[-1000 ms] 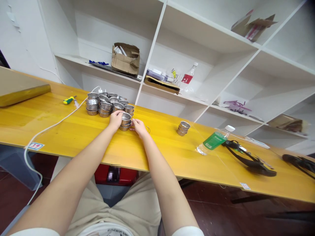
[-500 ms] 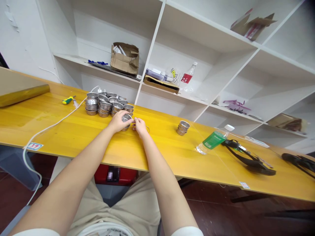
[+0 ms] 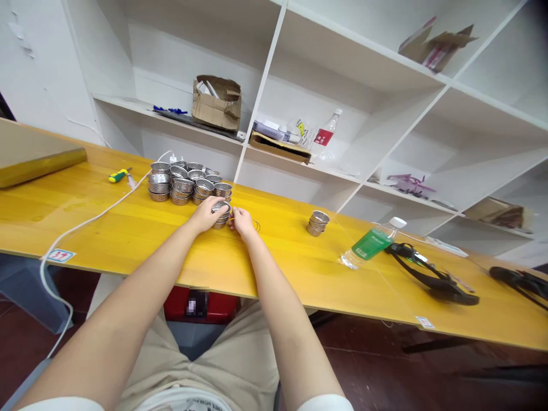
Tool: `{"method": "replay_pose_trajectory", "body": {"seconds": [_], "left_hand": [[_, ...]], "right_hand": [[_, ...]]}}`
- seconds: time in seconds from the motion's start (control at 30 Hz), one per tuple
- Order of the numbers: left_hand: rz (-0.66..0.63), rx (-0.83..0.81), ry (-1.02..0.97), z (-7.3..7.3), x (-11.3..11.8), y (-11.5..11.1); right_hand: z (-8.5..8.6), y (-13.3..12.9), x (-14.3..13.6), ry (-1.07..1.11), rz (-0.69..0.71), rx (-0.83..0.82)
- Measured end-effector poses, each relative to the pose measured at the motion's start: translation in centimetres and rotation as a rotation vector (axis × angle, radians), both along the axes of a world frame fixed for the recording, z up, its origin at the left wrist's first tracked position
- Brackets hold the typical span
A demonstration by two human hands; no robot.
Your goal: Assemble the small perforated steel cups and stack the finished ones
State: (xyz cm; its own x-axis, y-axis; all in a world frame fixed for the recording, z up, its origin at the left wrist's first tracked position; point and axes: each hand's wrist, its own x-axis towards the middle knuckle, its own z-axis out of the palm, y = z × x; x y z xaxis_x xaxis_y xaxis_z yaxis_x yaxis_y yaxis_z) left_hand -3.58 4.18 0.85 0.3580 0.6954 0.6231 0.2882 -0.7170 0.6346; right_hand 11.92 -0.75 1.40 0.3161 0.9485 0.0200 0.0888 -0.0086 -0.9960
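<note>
My left hand (image 3: pixel 206 214) is closed around the rim of a perforated metal cup (image 3: pixel 222 206) atop a small stack on the table. Just right of that stack, my right hand (image 3: pixel 241 221) has its fingers pinched together close to the cups; whatever is between them is too small to make out. A thin wire loop (image 3: pixel 257 225) shows beside the right hand. Behind the left hand stand several stacks of similar perforated metal cups (image 3: pixel 182 185). Another short stack of cups (image 3: pixel 317 223) stands farther right.
On the yellow table (image 3: pixel 282 257), a green-labelled bottle (image 3: pixel 372 244) and black straps (image 3: pixel 428 279) lie to the right. A screwdriver (image 3: pixel 119 175), a white cable (image 3: pixel 98 216) and a flat box (image 3: pixel 38 151) are at left. White shelves (image 3: pixel 342 68) rise behind.
The left hand has shifted slightly down and its fingers sit lower at the cup, showing more of the stack. The right hand stays nearly in place beside it.
</note>
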Motion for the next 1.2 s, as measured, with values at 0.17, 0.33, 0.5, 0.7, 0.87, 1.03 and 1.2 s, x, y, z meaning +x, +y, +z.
{"method": "replay_pose_trajectory", "body": {"seconds": [0.17,0.33,0.5,0.7,0.87,1.03,1.2], "left_hand": [[0.015,-0.054,-0.140,0.3,-0.1,0.2],[0.043,-0.005,0.010,0.4,0.1,-0.8],[0.025,-0.138,0.051,0.3,0.1,-1.3],[0.065,-0.180,-0.016,-0.6,0.1,-0.6],[0.034,-0.201,-0.082,-1.2,0.1,-0.3],[0.017,-0.234,-0.057,-1.6,-0.1,-0.1],[0.041,-0.271,-0.042,-1.5,-0.2,0.0]], "right_hand": [[0.6,-0.2,0.3,0.033,-0.041,-0.011],[0.8,-0.3,0.5,0.039,-0.059,-0.020],[0.6,-0.3,0.6,0.004,-0.052,-0.010],[0.5,-0.3,0.7,-0.023,-0.048,-0.004],[0.6,0.0,1.5,-0.061,-0.085,0.001],[1.0,-0.1,4.2,-0.244,-0.207,0.048],[1.2,-1.2,7.4,-0.745,-0.386,-0.111]]}}
